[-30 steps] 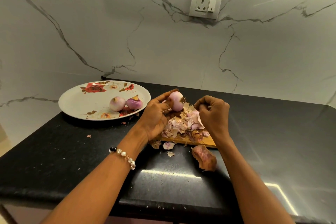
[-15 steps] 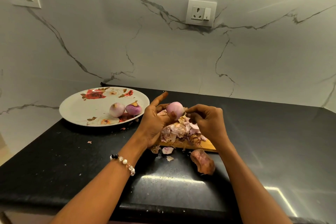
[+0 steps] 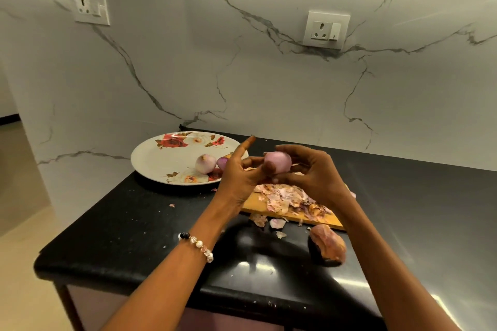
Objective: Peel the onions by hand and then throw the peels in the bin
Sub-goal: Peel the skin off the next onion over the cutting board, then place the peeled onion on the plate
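Both hands hold one onion [image 3: 278,163] up in the air above the cutting board [image 3: 258,203]. The left hand [image 3: 242,177] pinches its near-left side with thumb and curled fingers while the forefinger sticks out straight, away from the onion. The right hand [image 3: 313,173] cups it from the far right, fingers curved over the top and the thumb under it, so the onion sits between the two grips, touching both.

The onion looks smooth, pale pink and mostly bare, so it is probably slick and firm: small, light, round, and likely to squirt out of a tight pinch. It handles best cradled in one palm, with the other hand's fingertips working at the root or tip end, where any last dry skin tends to cling. Whether skin remains on the hidden underside cannot be told.

Directly below the grip lies the heap of peels [image 3: 289,200] on the board; these look papery, weightless and brittle, so they will need gathering with both hands cupped, not picked singly. A few scraps lie on the counter [image 3: 134,223] nearer than the board. To the left of the grip, two more onions [image 3: 205,163] sit on the flowered plate [image 3: 161,158]. No bin is in view
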